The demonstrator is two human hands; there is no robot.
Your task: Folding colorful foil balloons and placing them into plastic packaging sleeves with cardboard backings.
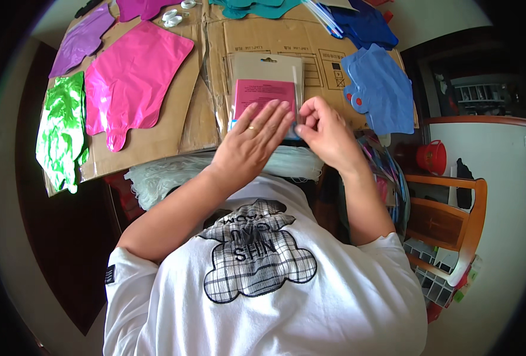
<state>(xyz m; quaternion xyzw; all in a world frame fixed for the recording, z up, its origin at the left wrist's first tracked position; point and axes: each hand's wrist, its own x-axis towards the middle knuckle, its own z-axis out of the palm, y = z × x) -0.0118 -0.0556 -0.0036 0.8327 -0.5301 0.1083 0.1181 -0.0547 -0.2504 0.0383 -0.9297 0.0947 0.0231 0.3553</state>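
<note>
A clear plastic package (298, 68) with a hang hole lies on the cardboard in front of me. Inside is a pink sheet (265, 92) with dark print, set against a pale backing. My left hand (251, 139) rests flat over the package's lower part, fingers straight, and covers some of it. At the package's lower right edge my right hand (328, 133) has its fingers curled, with thumb and index finger close together. Whatever sits between those fingertips is too small to make out.
Brown cardboard (162, 142) covers the table. Flat foil balloons lie around it: pink (135, 77), green (61, 127), purple (80, 41), teal (254, 7) and light blue (385, 89). Small white rolls (171, 19) sit at the back. A wooden chair (438, 219) stands to the right.
</note>
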